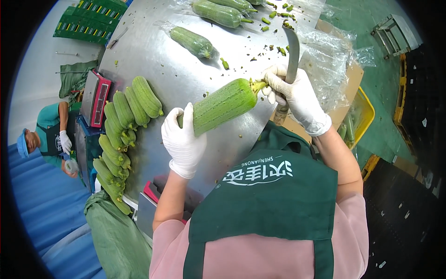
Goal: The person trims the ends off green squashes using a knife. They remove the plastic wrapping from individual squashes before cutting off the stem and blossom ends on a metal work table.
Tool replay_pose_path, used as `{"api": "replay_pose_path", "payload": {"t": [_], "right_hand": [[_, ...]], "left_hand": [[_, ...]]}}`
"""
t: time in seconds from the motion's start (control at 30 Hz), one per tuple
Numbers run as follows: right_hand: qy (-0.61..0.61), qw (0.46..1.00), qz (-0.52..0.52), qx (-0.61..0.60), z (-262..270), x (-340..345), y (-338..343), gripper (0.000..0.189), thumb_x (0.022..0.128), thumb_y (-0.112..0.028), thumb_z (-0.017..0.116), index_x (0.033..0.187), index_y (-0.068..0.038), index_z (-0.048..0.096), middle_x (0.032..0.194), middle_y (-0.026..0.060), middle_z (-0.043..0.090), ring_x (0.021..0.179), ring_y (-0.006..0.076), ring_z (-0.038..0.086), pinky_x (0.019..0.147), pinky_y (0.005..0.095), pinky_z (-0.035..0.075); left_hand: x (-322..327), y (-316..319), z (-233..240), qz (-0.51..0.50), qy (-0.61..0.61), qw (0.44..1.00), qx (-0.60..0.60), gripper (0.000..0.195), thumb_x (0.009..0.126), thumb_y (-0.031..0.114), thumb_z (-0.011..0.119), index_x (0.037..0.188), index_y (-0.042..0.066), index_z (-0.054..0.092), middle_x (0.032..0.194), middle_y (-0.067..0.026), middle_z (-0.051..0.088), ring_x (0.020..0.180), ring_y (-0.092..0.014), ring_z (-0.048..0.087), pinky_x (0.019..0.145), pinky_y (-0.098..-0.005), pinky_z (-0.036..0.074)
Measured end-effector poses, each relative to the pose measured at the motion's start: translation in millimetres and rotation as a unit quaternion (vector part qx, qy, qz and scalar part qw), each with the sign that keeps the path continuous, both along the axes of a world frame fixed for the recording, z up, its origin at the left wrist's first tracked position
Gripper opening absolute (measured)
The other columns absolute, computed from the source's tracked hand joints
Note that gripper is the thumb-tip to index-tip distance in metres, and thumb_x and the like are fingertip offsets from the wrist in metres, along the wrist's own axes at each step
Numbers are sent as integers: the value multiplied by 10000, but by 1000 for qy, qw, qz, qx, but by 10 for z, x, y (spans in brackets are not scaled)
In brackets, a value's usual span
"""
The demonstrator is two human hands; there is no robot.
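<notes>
My left hand (184,139), in a white glove, grips the blunt lower end of a large green luffa gourd (224,104). The gourd is held up over the steel table (174,87), its stem end towards the right. My right hand (296,92), gloved too, holds a knife (292,52) with a curved blade and a worn handle. The blade points away from me, and the fingers of that hand are at the gourd's stem (258,86). Beyond, a plastic-wrapped gourd (191,42) lies on the table, with more wrapped gourds (219,14) at the far edge.
Unwrapped gourds (122,111) line the table's left side beside a red scale (97,99). Cut stems (224,63) and scraps dot the steel. Clear plastic bags (324,62) lie at right, above a yellow crate (364,115). A co-worker (52,132) stands at far left.
</notes>
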State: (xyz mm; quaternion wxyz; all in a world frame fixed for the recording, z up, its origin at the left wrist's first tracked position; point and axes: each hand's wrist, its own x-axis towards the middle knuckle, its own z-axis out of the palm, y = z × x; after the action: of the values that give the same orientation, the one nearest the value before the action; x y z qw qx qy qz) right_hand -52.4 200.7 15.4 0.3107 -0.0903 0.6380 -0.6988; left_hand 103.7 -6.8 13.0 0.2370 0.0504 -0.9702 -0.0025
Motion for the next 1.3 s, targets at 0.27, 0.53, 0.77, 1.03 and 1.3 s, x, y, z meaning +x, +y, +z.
{"api": "replay_pose_path", "payload": {"t": [0.27,0.53,0.77,1.03,1.3], "right_hand": [[146,989,-33,16,-33,30,-52,201,885,-174,566,813,4,625,655,8,576,495,38,428,456,187,331],[43,991,60,116,-22,-71,-2,116,857,-86,552,829,5,617,689,33,610,489,44,476,427,183,343],[-67,995,64,21,21,-120,37,81,840,-72,583,793,-6,577,659,47,614,436,30,438,383,167,282],[443,869,-146,163,-140,-322,22,100,840,-96,623,864,-2,600,620,4,573,528,53,478,518,222,425],[469,838,-140,242,-425,-673,277,454,868,-8,498,1313,-74,435,1086,174,549,890,160,554,779,287,456]], "left_hand": [[-14,-5,-2,8,-16,999,30,625,552,19,692,1154,67,530,997,-138,508,880,-305,527,762,-385,422],[-79,-148,33,-10,-19,995,-101,655,538,-13,628,1168,154,562,1034,-93,496,928,-272,509,800,-381,404],[-108,-238,-47,-21,-13,995,-92,628,570,-4,612,1172,167,560,1118,-85,498,983,-268,496,839,-381,391],[-185,-163,-27,5,-40,999,-13,622,548,-19,655,1149,111,563,1095,-105,556,964,-274,525,830,-380,407],[-513,48,3,-60,30,487,871,355,796,89,652,1106,47,484,991,-44,552,935,-158,556,794,-296,472]]}}
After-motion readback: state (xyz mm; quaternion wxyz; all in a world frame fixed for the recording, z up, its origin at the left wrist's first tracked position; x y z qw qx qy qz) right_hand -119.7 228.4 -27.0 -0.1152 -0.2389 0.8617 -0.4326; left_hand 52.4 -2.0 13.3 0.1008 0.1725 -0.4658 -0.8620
